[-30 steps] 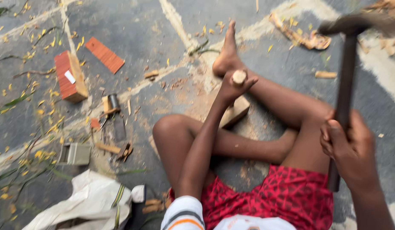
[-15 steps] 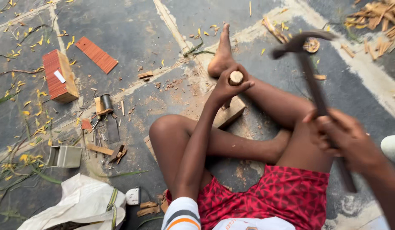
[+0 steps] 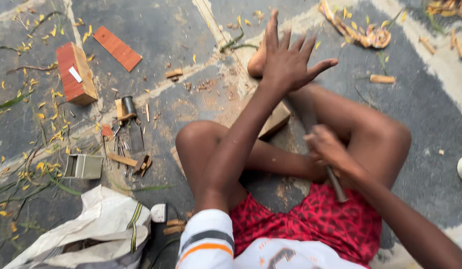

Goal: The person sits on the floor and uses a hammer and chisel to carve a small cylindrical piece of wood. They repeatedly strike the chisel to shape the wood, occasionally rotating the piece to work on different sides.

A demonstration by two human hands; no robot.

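Hammer handle (image 3: 334,182) is gripped by the right hand (image 3: 324,148); left hand (image 3: 287,60) is spread, empty.
Fingers could be struck, judged likely because they are hovering above the wood block (image 3: 276,119).

Rough grey concrete floor (image 3: 430,129), raw wooden block (image 3: 275,119), matt metal box (image 3: 84,166).

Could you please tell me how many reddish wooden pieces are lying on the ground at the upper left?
2: a thick reddish block standing on its side at far left, and a thin flat reddish slat lying just right of it, apart. Smaller ones may hide among the scraps.
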